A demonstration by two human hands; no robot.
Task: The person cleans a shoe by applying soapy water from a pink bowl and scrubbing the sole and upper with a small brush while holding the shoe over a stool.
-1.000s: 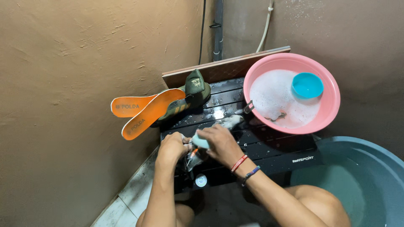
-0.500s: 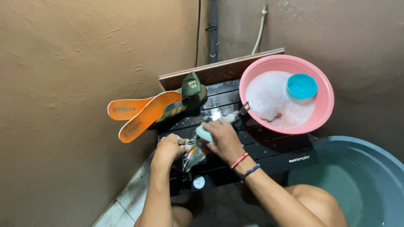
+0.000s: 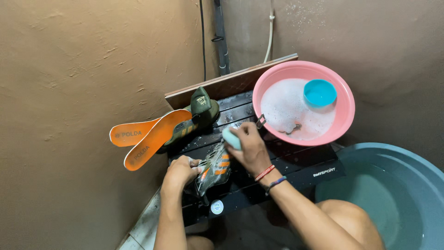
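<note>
My left hand (image 3: pixel 181 170) grips the heel end of a wet dark green shoe (image 3: pixel 212 169) with orange stripes, lying on a black slatted platform (image 3: pixel 296 164). My right hand (image 3: pixel 248 147) is closed around a pale teal scrub brush (image 3: pixel 231 137) and presses it on the shoe's far end. The right wrist wears red and blue bands. A second dark green shoe (image 3: pixel 196 115) stands behind, against a brown board.
Two orange insoles (image 3: pixel 148 137) lean at the left by the tan wall. A pink basin (image 3: pixel 346 103) of soapy water holds a small blue bowl (image 3: pixel 319 93) at the back right. A large teal tub (image 3: pixel 393 194) of water stands at the right.
My right hand with the brush has slid away from me along the shoe toward the pink basin. My left hand keeps its hold on the shoe.
</note>
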